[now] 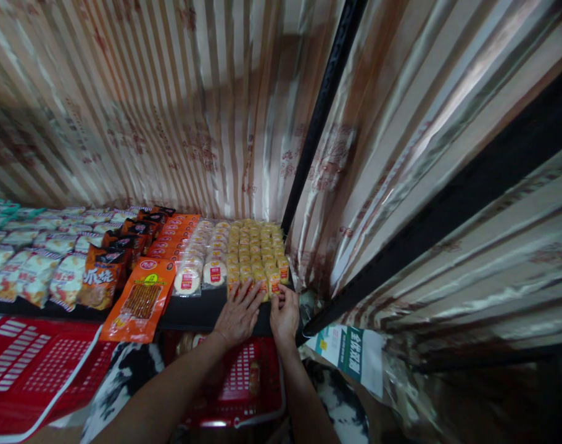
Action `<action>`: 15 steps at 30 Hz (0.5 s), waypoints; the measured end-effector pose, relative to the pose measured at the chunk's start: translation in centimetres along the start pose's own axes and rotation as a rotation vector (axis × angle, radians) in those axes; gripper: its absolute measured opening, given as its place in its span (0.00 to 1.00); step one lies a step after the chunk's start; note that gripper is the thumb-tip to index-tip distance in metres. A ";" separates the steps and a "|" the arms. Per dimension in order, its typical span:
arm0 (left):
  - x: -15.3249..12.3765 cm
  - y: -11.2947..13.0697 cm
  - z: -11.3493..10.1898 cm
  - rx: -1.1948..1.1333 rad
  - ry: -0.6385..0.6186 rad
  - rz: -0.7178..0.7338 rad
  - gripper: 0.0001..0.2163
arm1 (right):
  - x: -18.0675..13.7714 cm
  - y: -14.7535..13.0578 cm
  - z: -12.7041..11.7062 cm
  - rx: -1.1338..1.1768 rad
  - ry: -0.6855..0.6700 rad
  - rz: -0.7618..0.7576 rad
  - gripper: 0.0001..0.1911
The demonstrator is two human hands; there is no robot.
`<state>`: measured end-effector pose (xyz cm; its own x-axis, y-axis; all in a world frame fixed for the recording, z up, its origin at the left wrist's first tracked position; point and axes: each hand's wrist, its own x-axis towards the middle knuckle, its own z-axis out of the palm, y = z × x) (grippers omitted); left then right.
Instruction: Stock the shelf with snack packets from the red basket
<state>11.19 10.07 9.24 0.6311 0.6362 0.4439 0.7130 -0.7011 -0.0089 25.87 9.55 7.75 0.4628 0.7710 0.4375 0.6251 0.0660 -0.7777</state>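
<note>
Small yellow snack packs (256,250) with red labels stand in tight rows at the right end of a black shelf (192,312). My left hand (238,314) lies over the front of these rows, fingers stretched out and touching the nearest packs. At the front right corner, my right hand (284,311) has its thumb and fingers drawn together against a front pack (274,285); whether it grips that pack is hidden. Left of the yellow rows are round white packaged cakes (188,277) with red labels.
An orange snack bag (139,299) overhangs the shelf edge, beside dark orange bags (100,277) and several pale bags (35,274). Red baskets (31,364) (243,394) sit below. A black post (318,117) and a printed bag (355,354) are at the right.
</note>
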 end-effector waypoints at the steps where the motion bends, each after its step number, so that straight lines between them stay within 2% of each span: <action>1: 0.0 0.0 0.0 -0.003 0.000 0.003 0.26 | 0.0 0.0 0.0 0.000 -0.001 -0.002 0.15; 7: -0.1 0.0 -0.1 -0.006 -0.013 0.014 0.26 | -0.1 -0.2 -0.2 0.028 0.008 0.007 0.14; 15: -0.3 -0.1 0.0 -0.017 0.004 0.036 0.26 | -0.7 -0.3 -0.5 0.078 0.057 -0.064 0.14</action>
<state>10.93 9.95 9.13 0.6548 0.6092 0.4474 0.6848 -0.7287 -0.0099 25.68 8.63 7.91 0.4598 0.7267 0.5104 0.6050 0.1644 -0.7791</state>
